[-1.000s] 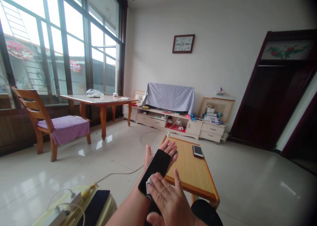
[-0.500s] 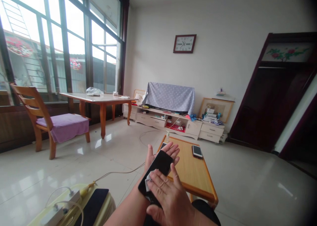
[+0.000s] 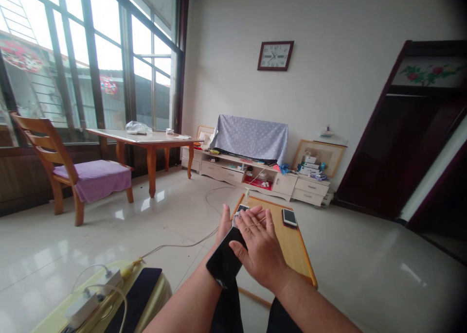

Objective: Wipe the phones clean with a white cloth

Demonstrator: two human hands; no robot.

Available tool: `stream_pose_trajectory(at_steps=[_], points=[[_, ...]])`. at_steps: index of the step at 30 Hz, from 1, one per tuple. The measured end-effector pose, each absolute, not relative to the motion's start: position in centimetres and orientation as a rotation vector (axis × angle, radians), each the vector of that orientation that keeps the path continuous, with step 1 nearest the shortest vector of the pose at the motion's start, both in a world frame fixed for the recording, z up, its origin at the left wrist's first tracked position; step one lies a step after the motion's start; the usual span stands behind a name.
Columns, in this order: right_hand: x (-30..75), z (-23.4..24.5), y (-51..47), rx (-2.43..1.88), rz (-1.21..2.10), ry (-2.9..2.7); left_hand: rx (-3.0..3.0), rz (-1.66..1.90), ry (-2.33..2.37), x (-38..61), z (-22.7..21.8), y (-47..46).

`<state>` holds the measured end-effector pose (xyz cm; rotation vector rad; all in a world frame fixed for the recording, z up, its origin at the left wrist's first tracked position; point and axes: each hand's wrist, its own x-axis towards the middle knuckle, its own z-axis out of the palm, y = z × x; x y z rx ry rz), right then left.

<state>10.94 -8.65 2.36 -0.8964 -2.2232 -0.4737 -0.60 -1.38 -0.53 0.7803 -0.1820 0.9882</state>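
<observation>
Partly hidden beneath right hand [image 3: 260, 249]: white wipe [image 3: 236, 218], black phone [image 3: 224, 261].

Hour numerals, including 10 and 2, mark the brown-framed rectangular clock [image 3: 275, 56]. It hangs above the blue-grey dotted cloth [image 3: 251, 137].

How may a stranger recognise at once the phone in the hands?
Find the wooden table, low centre. By its left side, a black phone slants along the left hand. Unlike the white-framed phone on the table, it has the right hand, with a white wipe, over it.
</observation>
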Motion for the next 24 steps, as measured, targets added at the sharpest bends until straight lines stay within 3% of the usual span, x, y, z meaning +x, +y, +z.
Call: stream_pose_trajectory(at_steps=[6, 13, 18, 24], points=[[9.0, -0.6, -10.9, -0.518, -0.377, -2.397, 0.747, 1.006, -0.201, -0.8, -0.9, -0.7], [9.8, 0.9, -8.9, -0.861, -0.451, -2.239, 0.76, 0.993, -0.213, -1.2, -1.9, -0.4], [8.7, -1.2, -10.5, -0.531, -0.422, -2.335, 0.725, 0.974, -0.248, -1.5, -1.8, 0.1], [10.1, 0.4, -8.7, -0.954, -0.468, -2.133, 0.745, 0.958, -0.261, -1.8, -1.9, 0.4]])
